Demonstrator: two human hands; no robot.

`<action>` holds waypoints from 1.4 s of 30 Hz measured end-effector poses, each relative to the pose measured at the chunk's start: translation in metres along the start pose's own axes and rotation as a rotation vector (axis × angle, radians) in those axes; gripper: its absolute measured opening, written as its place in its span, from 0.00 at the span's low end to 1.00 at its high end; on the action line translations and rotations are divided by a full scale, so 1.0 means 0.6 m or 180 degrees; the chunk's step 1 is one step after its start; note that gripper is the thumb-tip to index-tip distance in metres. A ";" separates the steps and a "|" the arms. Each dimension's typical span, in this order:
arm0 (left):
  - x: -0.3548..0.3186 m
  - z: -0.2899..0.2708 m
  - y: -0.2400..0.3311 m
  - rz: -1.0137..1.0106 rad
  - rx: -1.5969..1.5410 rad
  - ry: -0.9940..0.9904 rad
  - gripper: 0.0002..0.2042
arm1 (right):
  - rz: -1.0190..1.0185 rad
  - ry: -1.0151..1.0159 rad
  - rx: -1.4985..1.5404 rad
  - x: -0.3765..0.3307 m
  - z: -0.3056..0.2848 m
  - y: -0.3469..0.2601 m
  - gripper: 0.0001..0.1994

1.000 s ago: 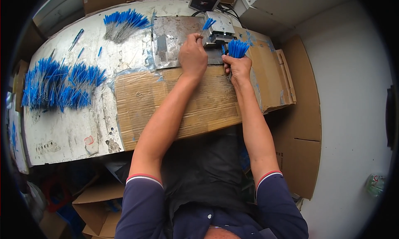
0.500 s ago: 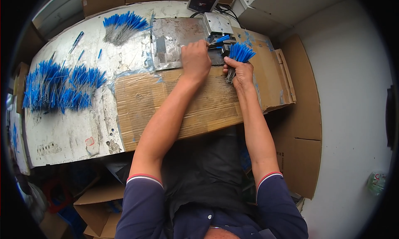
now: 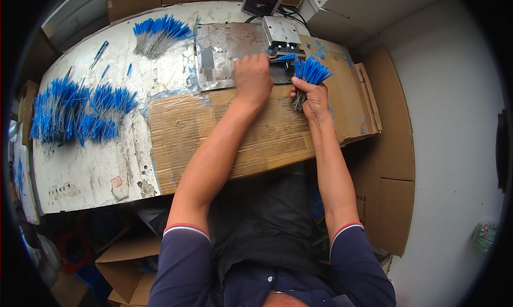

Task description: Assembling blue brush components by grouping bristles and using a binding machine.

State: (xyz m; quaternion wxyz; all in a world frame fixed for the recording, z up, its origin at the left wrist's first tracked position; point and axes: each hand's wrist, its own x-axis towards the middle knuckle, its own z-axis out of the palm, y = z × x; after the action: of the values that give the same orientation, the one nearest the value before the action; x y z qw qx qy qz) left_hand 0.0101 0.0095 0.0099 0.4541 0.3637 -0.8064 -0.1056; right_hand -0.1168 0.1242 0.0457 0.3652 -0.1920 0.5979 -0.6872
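Observation:
My right hand [image 3: 312, 97] is closed round a bundle of thin grey wires with blue ends [image 3: 312, 71], the blue ends fanning out above the thumb and the grey tails hanging below. Left of it, my left hand [image 3: 254, 77] is closed over the metal plate [image 3: 227, 42]. A few blue-tipped wires [image 3: 286, 57] stick out rightward from its fingers, in front of a small grey-white machine block [image 3: 281, 32]. The left fingertips are mostly hidden behind the back of the hand.
Heaps of blue-tipped wires lie on the white table [image 3: 128, 162] at the left [image 3: 59, 112] and at the back [image 3: 160, 32]. A pen [image 3: 99, 53] rests between them. Brown cardboard [image 3: 214, 130] covers the front edge. A red digital display [image 3: 262, 0] stands behind.
My right hand has shifted slightly right and down with its bundle. The blue tips by my left hand sit a little lower, and the display's lit digits differ.

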 end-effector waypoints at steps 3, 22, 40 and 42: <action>-0.001 -0.001 -0.002 0.0158 0.0186 -0.0065 0.04 | 0.0108 0.0059 -0.0022 0.003 -0.004 -0.001 0.06; 0.007 0.001 0.016 -0.0637 -0.2355 -0.0185 0.05 | 0.0027 -0.0171 -0.0156 -0.016 0.036 0.003 0.10; 0.006 0.014 0.004 -0.0875 -0.1605 0.0124 0.05 | -0.0844 0.0822 -0.0165 -0.001 0.049 0.019 0.08; 0.010 0.011 -0.001 -0.1127 -0.1741 0.0403 0.05 | -0.0775 0.0796 -0.0185 0.005 0.053 0.019 0.08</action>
State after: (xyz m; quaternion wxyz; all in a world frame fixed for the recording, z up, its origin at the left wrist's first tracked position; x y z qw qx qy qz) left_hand 0.0030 0.0040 0.0098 0.5588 0.3686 -0.6426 -0.3727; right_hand -0.0933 0.0999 0.0407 0.1963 -0.1865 0.6306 -0.7274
